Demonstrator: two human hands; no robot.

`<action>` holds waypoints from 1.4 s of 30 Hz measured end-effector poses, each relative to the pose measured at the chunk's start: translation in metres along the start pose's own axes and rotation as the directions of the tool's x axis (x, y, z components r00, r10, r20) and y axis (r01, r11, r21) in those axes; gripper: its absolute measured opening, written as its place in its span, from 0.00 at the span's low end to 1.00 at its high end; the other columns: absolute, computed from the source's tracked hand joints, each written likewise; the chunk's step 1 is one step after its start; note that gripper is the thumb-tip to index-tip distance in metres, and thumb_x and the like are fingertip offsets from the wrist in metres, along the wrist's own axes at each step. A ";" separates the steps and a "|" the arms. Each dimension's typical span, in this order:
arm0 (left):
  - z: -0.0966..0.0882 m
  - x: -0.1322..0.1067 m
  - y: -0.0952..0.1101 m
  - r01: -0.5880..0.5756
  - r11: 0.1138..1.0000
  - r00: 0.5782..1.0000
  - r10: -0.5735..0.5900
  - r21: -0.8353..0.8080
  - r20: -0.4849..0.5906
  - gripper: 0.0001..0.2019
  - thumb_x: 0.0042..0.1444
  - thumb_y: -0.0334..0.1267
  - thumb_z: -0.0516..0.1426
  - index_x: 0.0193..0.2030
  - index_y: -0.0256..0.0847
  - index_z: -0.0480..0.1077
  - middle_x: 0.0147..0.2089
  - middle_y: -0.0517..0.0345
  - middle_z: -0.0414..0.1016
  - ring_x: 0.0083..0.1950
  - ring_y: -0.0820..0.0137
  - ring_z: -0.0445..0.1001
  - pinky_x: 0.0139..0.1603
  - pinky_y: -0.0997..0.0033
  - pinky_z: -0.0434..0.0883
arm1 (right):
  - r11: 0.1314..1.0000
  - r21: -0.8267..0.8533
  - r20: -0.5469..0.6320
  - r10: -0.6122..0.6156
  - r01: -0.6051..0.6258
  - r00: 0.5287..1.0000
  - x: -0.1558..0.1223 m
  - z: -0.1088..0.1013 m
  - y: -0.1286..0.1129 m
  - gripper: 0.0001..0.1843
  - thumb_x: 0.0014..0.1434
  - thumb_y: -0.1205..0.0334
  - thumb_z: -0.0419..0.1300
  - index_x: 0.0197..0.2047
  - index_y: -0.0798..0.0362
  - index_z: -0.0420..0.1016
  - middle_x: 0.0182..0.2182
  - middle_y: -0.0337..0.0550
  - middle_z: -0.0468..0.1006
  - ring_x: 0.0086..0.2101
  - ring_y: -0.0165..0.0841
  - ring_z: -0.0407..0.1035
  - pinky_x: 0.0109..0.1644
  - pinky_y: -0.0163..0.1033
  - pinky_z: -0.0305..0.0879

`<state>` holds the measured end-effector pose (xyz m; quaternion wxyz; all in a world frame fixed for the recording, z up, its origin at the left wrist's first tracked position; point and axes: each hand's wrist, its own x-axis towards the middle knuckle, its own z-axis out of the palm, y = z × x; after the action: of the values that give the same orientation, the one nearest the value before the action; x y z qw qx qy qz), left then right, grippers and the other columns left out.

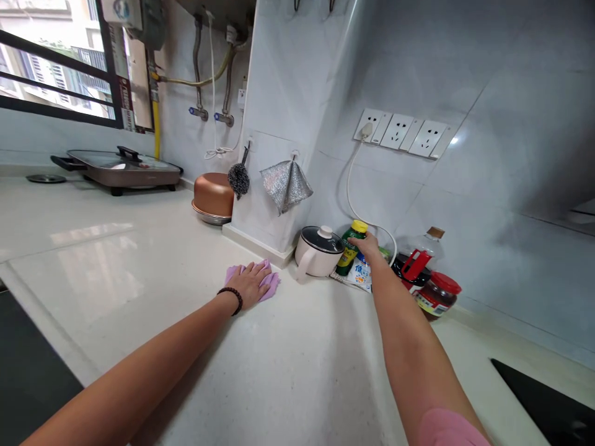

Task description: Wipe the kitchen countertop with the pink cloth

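Observation:
My left hand (250, 285), with a dark beaded bracelet at the wrist, lies flat with fingers spread on a pink-purple cloth (271, 291) on the white counter. At the wall, my right hand (368, 244) is closed around the upper part of a green bottle (345, 263) with a yellow cap. The bottle stands upright between a small cream pot (318, 263) with a glass lid and a white-and-blue packet (361, 272). My right hand and forearm partly cover the things behind them.
Right of my arm stand a red-lidded jar (437, 296), a black container with a red handle (413, 269) and a clear bottle (430, 244). A white cord (349, 186) hangs from the sockets. An electric pan (123, 173) and a copper-coloured bowl (212, 193) sit at the left.

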<state>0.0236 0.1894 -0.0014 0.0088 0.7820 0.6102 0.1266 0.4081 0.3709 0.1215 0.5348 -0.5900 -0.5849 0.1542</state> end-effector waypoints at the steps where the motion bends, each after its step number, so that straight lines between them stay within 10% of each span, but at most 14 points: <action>1: 0.000 0.000 0.000 -0.001 1.000 1.000 0.001 -0.003 0.000 0.31 0.70 0.53 0.43 0.75 0.48 0.59 0.81 0.54 0.50 0.78 0.47 0.51 0.73 0.37 0.52 | 1.000 0.006 -0.035 0.001 -0.001 0.999 -0.002 0.004 0.002 0.25 0.39 0.57 0.73 0.42 0.52 0.76 0.36 0.44 0.82 0.37 0.41 0.77 0.40 0.43 0.76; 6: -0.001 0.000 0.000 -0.001 1.000 1.000 0.001 0.000 0.005 0.30 0.69 0.53 0.44 0.75 0.48 0.60 0.81 0.54 0.50 0.78 0.46 0.52 0.73 0.37 0.52 | 0.998 0.050 -0.200 -0.015 0.026 0.980 -0.014 0.003 0.004 0.26 0.39 0.54 0.71 0.43 0.51 0.75 0.37 0.44 0.82 0.39 0.42 0.76 0.43 0.45 0.76; 13: -0.001 0.000 0.000 -0.003 0.999 1.000 0.002 0.034 0.007 0.30 0.70 0.53 0.43 0.75 0.49 0.60 0.81 0.55 0.49 0.77 0.47 0.53 0.72 0.38 0.53 | 0.992 0.068 -0.323 -0.081 0.108 0.943 -0.033 -0.056 -0.017 0.33 0.36 0.50 0.74 0.46 0.53 0.74 0.43 0.48 0.81 0.43 0.44 0.75 0.49 0.48 0.74; 17: 0.000 0.001 0.000 -0.007 1.000 1.000 0.007 0.027 0.003 0.30 0.69 0.53 0.43 0.75 0.49 0.60 0.81 0.55 0.49 0.77 0.47 0.53 0.71 0.39 0.54 | 0.955 0.284 0.021 -0.090 0.080 0.996 -0.065 -0.087 -0.026 0.30 0.37 0.53 0.73 0.46 0.51 0.75 0.39 0.43 0.83 0.40 0.43 0.77 0.48 0.48 0.75; 21: 0.001 0.002 -0.001 -0.010 1.000 1.000 0.010 -0.017 -0.025 0.30 0.68 0.52 0.44 0.73 0.49 0.62 0.80 0.53 0.52 0.76 0.46 0.54 0.71 0.38 0.52 | 0.916 0.380 0.407 -0.038 -0.132 0.913 -0.111 -0.101 -0.027 0.26 0.37 0.57 0.70 0.43 0.50 0.75 0.39 0.45 0.84 0.43 0.47 0.78 0.50 0.52 0.75; 30: -0.001 0.001 0.000 -0.015 1.000 0.999 0.016 0.006 -0.035 0.30 0.69 0.53 0.43 0.72 0.48 0.63 0.80 0.52 0.52 0.74 0.48 0.56 0.69 0.41 0.54 | 0.902 0.324 0.673 -0.008 -0.286 0.739 -0.139 -0.110 -0.031 0.33 0.35 0.60 0.68 0.50 0.48 0.77 0.42 0.45 0.85 0.48 0.48 0.77 0.56 0.55 0.71; 38: -0.004 0.000 0.003 -0.016 1.000 0.999 0.016 0.003 -0.031 0.29 0.67 0.51 0.45 0.72 0.48 0.63 0.80 0.52 0.52 0.75 0.47 0.56 0.70 0.40 0.54 | 0.877 0.415 0.558 -0.034 -0.243 0.829 -0.168 -0.114 -0.021 0.32 0.39 0.55 0.75 0.50 0.45 0.77 0.50 0.44 0.82 0.52 0.45 0.76 0.57 0.52 0.72; 42: -0.005 -0.001 0.003 -0.012 1.000 1.000 0.012 -0.007 -0.020 0.30 0.67 0.51 0.45 0.73 0.48 0.62 0.80 0.51 0.52 0.75 0.47 0.56 0.70 0.39 0.53 | 0.968 0.221 0.147 0.089 -0.121 0.985 -0.184 -0.092 -0.021 0.32 0.40 0.47 0.76 0.48 0.46 0.75 0.49 0.48 0.83 0.51 0.48 0.76 0.55 0.53 0.74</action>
<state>0.0256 0.1873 0.0040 0.0045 0.7844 0.6050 0.1367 0.4220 0.1661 0.0922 0.5492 -0.5426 -0.5662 0.2888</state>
